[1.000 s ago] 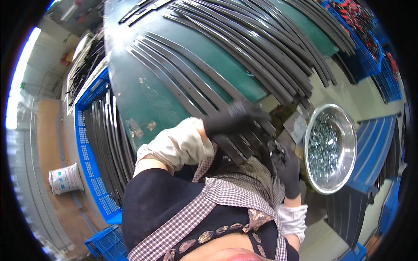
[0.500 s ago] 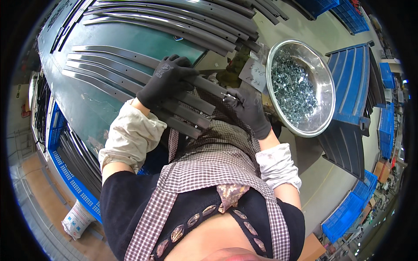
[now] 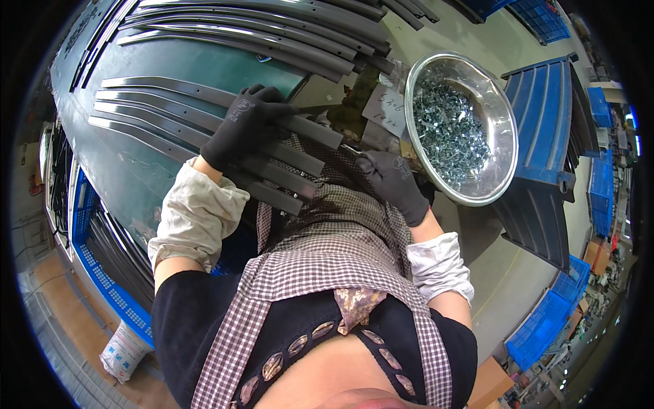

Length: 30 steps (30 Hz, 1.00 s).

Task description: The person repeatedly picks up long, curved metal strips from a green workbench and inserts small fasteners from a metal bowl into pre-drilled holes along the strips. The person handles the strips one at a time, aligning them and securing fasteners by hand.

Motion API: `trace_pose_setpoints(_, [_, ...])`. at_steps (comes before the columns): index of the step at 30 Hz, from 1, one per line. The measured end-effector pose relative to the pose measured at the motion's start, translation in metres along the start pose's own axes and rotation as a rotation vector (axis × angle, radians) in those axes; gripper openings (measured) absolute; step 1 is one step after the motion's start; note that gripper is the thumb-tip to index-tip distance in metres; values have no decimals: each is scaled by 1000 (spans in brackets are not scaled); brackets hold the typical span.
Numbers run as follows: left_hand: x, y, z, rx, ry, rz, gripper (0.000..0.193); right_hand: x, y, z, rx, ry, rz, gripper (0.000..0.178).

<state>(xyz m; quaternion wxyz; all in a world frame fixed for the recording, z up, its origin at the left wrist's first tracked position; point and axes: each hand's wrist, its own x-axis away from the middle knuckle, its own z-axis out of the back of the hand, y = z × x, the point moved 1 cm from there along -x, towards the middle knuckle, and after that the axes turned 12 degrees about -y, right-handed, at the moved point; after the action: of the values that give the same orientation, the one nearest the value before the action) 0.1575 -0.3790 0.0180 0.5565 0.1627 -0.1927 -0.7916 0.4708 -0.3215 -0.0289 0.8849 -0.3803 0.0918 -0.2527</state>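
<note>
Your gloved left hand (image 3: pixel 248 129) lies across four long dark strips (image 3: pixel 303 161) near the middle of the frame, its fingers bent over toward the uppermost one; the palm side is hidden, so you cannot tell from here whether it clasps them or only presses on them. The strips run from the left of the frame over the green table (image 3: pixel 197 65), their near ends sticking out past its edge above your checked apron (image 3: pixel 327 266).

Your gloved right hand (image 3: pixel 394 178), just right of centre, pinches a small shiny metal piece (image 3: pixel 351 148) between its fingertips. The piece points at the end of the uppermost strip; whether they touch is too small to tell.

At the upper right, near that hand, a round steel bowl (image 3: pixel 501 129) holds a heap of small metal clips (image 3: pixel 449 129), with a white card (image 3: pixel 385 112) beside its left rim. More dark strips (image 3: pixel 272 34) lie side by side at the top of the frame. A blue crate (image 3: pixel 112 286) stands at the lower left.
</note>
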Motion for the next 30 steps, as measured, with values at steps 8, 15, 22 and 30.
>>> trace_pose_setpoints(8, [1,-5,-6,-13,-4,16,38,-12,-5,5,26,-114,-15,25])
trace_pose_setpoints(15, [4,-16,-3,-15,-65,-47,43,-32,-34,3,386,-67,1,25])
trace_pose_setpoints(22, [21,-9,20,394,-242,229,37,30,46,98,291,125,-358,34])
trace_pose_setpoints(30, [-48,-70,17,-565,366,176,49,61,162,92,630,-173,-675,40])
